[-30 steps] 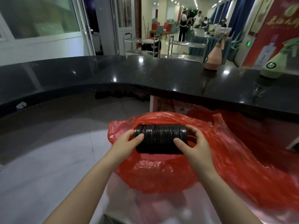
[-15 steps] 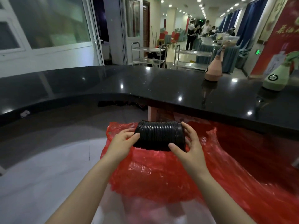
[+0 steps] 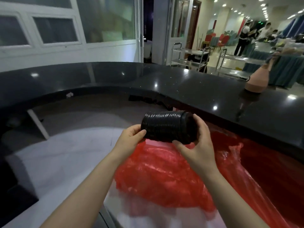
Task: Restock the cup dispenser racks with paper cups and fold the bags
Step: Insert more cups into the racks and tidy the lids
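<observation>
Black curved desk [image 3: 189, 89] sweeps across the far side, its near edge overhanging just beyond the hands; open grey floor lies to the left. Stack of black ribbed pieces [image 3: 167, 127], probably nested lids or cups, held sideways in the air above the red plastic bag [image 3: 164, 171]. Left hand [image 3: 130, 139] grips its left end, thumb curled on. Right hand [image 3: 199, 143] cups the right end, fingers wrapped round. Pink vessel [image 3: 259, 79] stands far right on the desk.
</observation>
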Tool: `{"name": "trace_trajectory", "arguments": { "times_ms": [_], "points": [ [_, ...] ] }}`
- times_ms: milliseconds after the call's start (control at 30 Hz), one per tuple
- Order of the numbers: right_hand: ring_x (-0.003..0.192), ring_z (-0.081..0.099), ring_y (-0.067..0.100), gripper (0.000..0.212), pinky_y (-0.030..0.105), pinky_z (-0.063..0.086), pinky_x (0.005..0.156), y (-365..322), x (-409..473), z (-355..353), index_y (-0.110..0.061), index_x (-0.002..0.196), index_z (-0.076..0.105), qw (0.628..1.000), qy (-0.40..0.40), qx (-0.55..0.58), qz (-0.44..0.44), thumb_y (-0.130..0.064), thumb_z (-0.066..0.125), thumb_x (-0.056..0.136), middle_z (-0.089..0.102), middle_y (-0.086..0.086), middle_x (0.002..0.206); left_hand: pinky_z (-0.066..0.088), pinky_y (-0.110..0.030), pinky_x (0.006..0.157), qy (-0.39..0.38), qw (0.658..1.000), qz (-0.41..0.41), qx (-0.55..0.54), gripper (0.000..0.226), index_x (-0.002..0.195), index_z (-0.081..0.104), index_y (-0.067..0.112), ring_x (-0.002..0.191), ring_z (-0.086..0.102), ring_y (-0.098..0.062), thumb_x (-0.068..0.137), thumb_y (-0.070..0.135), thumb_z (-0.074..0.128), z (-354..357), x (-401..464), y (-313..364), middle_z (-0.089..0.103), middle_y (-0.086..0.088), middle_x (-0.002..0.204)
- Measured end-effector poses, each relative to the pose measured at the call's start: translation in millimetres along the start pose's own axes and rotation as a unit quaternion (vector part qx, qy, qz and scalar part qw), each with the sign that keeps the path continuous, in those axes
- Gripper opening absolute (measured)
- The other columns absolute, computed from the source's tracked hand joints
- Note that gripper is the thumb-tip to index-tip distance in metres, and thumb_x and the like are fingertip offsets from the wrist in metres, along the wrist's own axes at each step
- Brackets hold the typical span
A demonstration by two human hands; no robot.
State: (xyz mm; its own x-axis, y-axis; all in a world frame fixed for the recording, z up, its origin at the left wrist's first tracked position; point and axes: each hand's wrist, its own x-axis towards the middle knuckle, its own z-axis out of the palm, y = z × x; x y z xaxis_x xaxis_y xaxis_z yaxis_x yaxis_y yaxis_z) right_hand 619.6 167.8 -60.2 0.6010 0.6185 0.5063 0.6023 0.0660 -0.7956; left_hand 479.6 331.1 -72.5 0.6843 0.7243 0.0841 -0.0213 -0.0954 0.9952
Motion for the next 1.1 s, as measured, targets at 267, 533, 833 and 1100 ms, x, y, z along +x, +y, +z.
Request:
{"name": "trace_trajectory", "arguments": {
  "times_ms": [267, 533, 833, 1100],
  "points": [
    [0.117, 0.049, 0.003, 0.075, 0.025, 0.045, 0.095, -32.8, 5.3, 54.4, -0.04, 0.131, 0.033, 0.985, -0.079, 0.15, -0.034, -0.048, 0.071, 0.066, 0.042, -0.024, 0.126, 0.054, -0.029, 0.079, 0.119, 0.962, -0.052, -0.242, 0.014, 0.099, 0.055, 0.007, 0.08, 0.065, -0.02, 0.094, -0.001, 0.045, -30.4, -53.8, 1.4, 0.066, -0.013, 0.091],
    [0.113, 0.052, 0.01, 0.077, 0.024, 0.046, 0.091, -84.9, -25.2, 157.5, -0.031, 0.13, 0.037, 0.91, -0.236, 0.332, -0.076, -0.023, 0.076, 0.065, 0.047, -0.014, 0.124, 0.056, -0.029, 0.083, 0.277, 0.919, -0.027, -0.281, 0.016, 0.105, 0.054, 0.009, 0.089, 0.069, -0.022, 0.089, 0.005, 0.052, -126.9, -158.1, 2.6, 0.069, -0.012, 0.096],
    [0.123, 0.045, 0.001, 0.088, 0.008, 0.043, 0.086, -159.5, -57.7, 257.1, -0.032, 0.135, 0.044, 0.863, -0.368, 0.323, -0.122, -0.004, 0.084, 0.062, 0.047, -0.014, 0.134, 0.056, -0.029, 0.077, 0.402, 0.898, -0.01, -0.177, 0.068, 0.129, 0.044, 0.042, 0.111, 0.061, -0.023, 0.09, -0.014, 0.04, -205.9, -224.7, -0.5, 0.061, -0.003, 0.121],
    [0.121, 0.041, -0.006, 0.096, 0.015, 0.05, 0.085, -171.6, -64.3, 313.5, -0.055, 0.135, 0.033, 0.879, -0.382, 0.234, -0.163, -0.007, 0.082, 0.067, 0.031, -0.021, 0.132, 0.055, -0.025, 0.079, 0.391, 0.909, 0.0, -0.142, 0.075, 0.12, 0.05, 0.046, 0.105, 0.062, -0.01, 0.08, -0.017, 0.045, -261.0, -214.2, -14.6, 0.062, 0.013, 0.116]
  ]
}}
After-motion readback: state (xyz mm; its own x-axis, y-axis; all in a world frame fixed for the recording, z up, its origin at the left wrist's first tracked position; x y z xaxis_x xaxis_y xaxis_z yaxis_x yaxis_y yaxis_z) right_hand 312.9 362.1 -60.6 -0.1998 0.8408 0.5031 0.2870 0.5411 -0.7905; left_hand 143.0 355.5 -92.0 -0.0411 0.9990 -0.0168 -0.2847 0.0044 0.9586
